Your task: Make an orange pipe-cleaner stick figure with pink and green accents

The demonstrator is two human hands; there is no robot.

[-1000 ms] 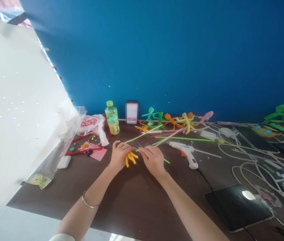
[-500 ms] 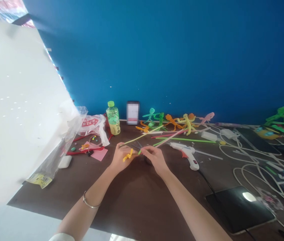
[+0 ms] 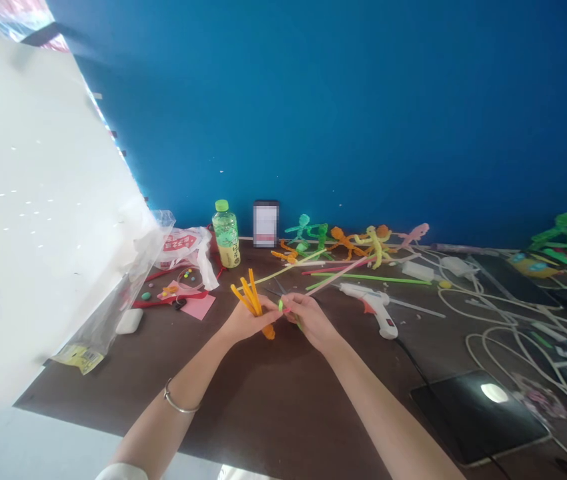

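Observation:
My left hand [image 3: 241, 324] is closed around a bent orange pipe-cleaner piece [image 3: 250, 295]. Several of its strands stick up above the fingers, and a thicker end pokes out below. My right hand [image 3: 312, 323] pinches a thin green pipe cleaner [image 3: 280, 305] close to the left fingertips, with a bit of pink showing beside it. Where the fingers meet, the small parts are partly hidden. Just behind the hands lie dark scissor blades [image 3: 280, 287], and loose pipe cleaners [image 3: 341, 275] in pink, yellow and green spread over the table.
A hot glue gun [image 3: 371, 303] lies to the right, its cord running toward a black tablet [image 3: 478, 417]. Pipe-cleaner figures [image 3: 346, 241], a phone [image 3: 266, 225] and a green-capped bottle [image 3: 226, 235] stand along the blue wall. White cables [image 3: 493, 313] tangle at right; plastic bags [image 3: 188, 250] sit left.
The orange piece in my left hand has turned, so its strands now point up and its thick end shows below. The green pipe cleaner's visible part has shifted slightly between the fingertips.

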